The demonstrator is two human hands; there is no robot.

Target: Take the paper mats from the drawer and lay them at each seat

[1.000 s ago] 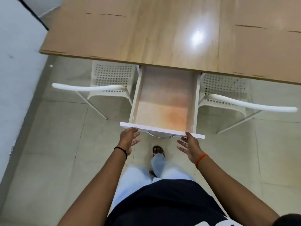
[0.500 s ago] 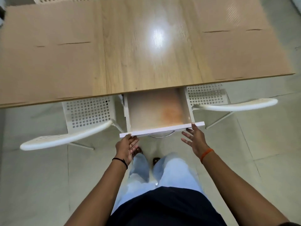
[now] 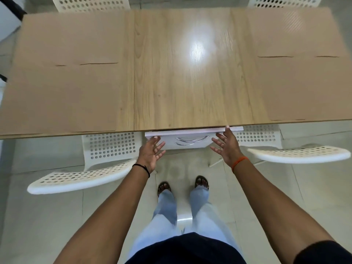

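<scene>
Both hands, left (image 3: 151, 153) and right (image 3: 226, 146), spread open against the drawer (image 3: 190, 142) front; its inside is hidden under the table (image 3: 190, 82).

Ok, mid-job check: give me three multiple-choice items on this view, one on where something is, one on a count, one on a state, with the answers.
1. Where is the drawer front?
A. under the near edge of the table, between the two near chairs
B. at the far edge
C. on the floor

2. How many paper mats lie on the table?
A. one
B. two
C. four

3. What are the hands doing?
A. gripping a mat
B. open, fingers spread, at the drawer front's ends
C. resting on a chair

Answers:
1 A, the white front sits just below the table edge.
2 C, two at the left, two at the right.
3 B, the left hand and right hand hold nothing.
</scene>
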